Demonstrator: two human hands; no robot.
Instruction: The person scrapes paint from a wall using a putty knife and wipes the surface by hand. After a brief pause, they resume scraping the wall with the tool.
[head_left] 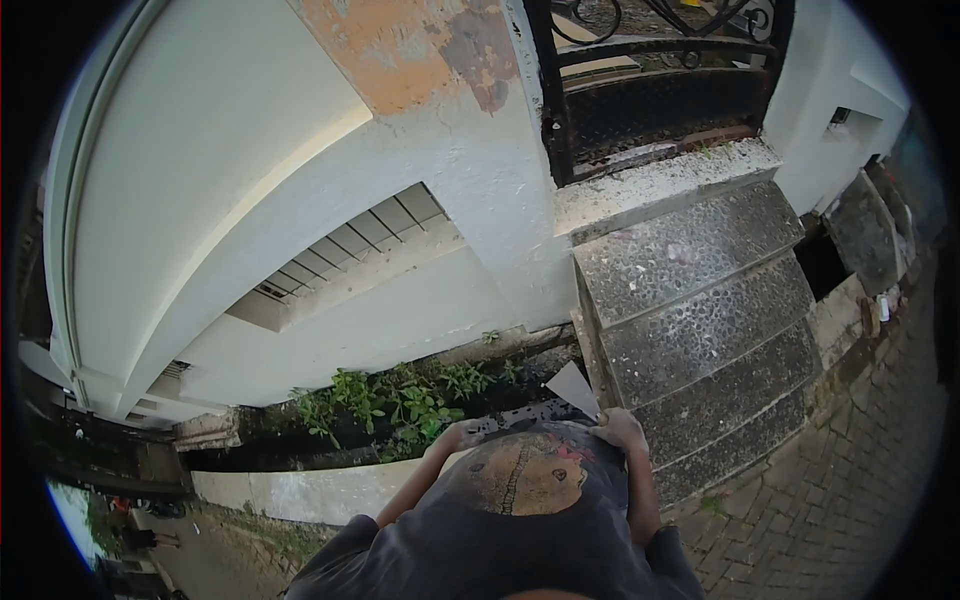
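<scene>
A white wall (460,290) rises behind plants (390,408). The right grip (622,430) clasps a scraper (572,386) jutting just ahead of it; I cannot tell whether the left grip (457,436), near the plants, is clenched.

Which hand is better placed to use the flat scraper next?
Probably the right hand: it grips the scraper, with the wide end pointing forward. The left hand is apart from the tool; whether it holds anything is unclear.
</scene>
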